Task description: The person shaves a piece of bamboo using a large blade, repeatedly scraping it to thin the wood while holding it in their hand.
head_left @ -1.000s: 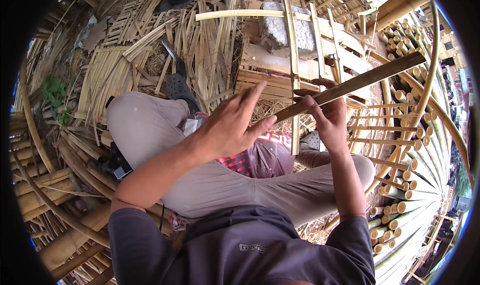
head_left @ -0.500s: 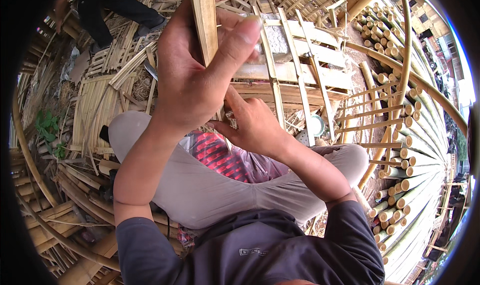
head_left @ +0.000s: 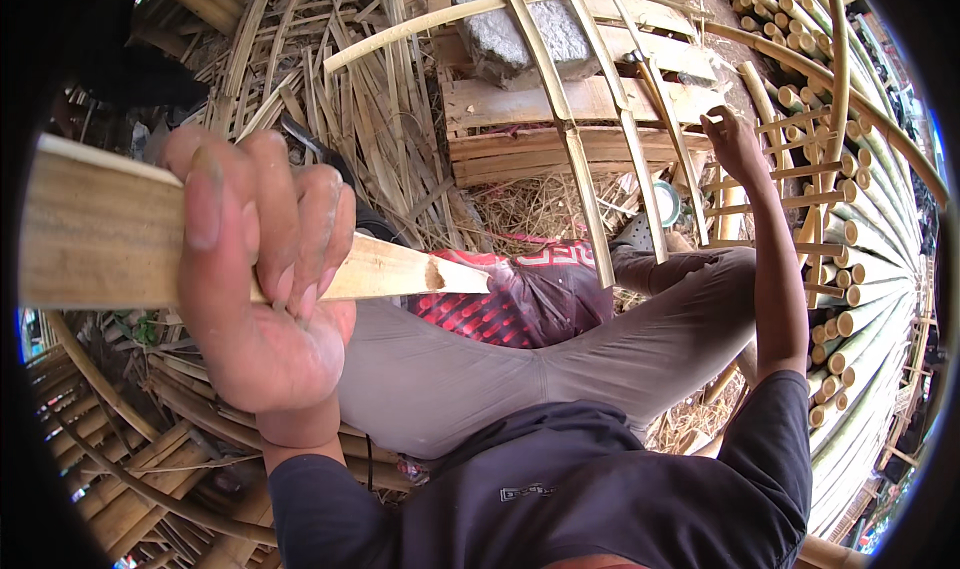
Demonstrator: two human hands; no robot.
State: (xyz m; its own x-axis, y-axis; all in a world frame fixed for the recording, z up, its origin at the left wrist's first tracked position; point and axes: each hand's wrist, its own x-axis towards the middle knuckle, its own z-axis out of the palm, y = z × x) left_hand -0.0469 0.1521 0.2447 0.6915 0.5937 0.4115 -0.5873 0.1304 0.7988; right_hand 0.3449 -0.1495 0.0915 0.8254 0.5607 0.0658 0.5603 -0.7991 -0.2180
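Note:
My left hand (head_left: 275, 344) is closed round a wide split bamboo strip (head_left: 105, 234), held up close at the left. The strip's narrower end reaches past the fist, above my lap, with a dark mark near the tip. My right hand (head_left: 735, 147) is stretched out far to the right, past the corner of a low wooden crate (head_left: 540, 159). Its fingers are partly curled with a small gap between them, and nothing shows in them. Long thin bamboo strips (head_left: 570, 134) slant across the crate beside a grey stone block (head_left: 525, 39).
A red and dark patterned cloth (head_left: 540, 319) lies between my crossed legs. A ladder-like bamboo frame (head_left: 790, 204) and stacked bamboo poles (head_left: 860, 319) stand at the right. Loose strips (head_left: 350, 119) litter the ground ahead. A curved blade (head_left: 300, 134) lies behind my left fist.
My left hand has moved left and down, turning the bamboo strip sideways. My right hand has left the middle and reached out right. The view has shifted, baring the stone block.

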